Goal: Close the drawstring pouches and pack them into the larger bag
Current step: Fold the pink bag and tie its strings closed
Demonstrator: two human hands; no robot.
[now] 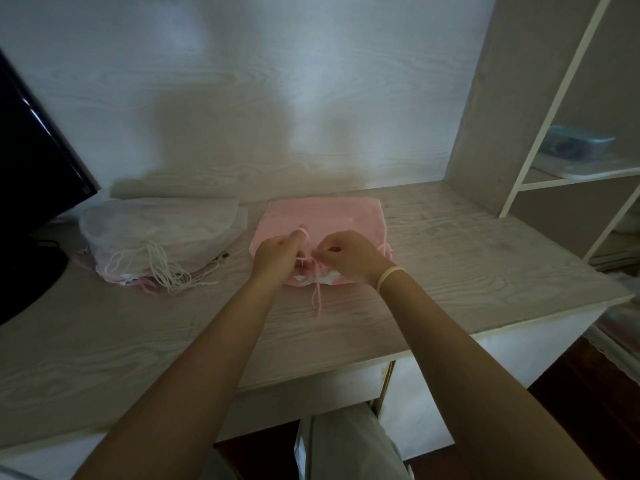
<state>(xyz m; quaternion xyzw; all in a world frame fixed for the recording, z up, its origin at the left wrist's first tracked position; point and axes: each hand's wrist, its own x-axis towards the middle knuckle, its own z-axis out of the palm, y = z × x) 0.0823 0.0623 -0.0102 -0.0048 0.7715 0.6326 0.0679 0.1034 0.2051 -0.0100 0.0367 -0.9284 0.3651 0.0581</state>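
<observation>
On the desk (450, 258) lies a pink pouch (322, 216), its mouth toward the person. Both hands pinch its cord (317, 296) at the mouth: left hand (277, 252), right hand (349, 256). Well left sits a white mesh bag (159, 233) with loose strings.

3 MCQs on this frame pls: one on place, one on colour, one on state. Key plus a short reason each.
1. Where is the white mesh bag relative to the pink pouch?
A. on its left
B. on its right
C. on top of it

2. What colour is the band on the right wrist?
A. black
B. pale yellow
C. blue

3. What are the left hand and the right hand doing?
A. resting flat on the desk
B. pinching the pouch's drawstring
C. lifting the monitor

Key: 1 A, it lies leftward, near the monitor. 2 B, the band is pale. 3 B, fingers curl on the cord.
</observation>
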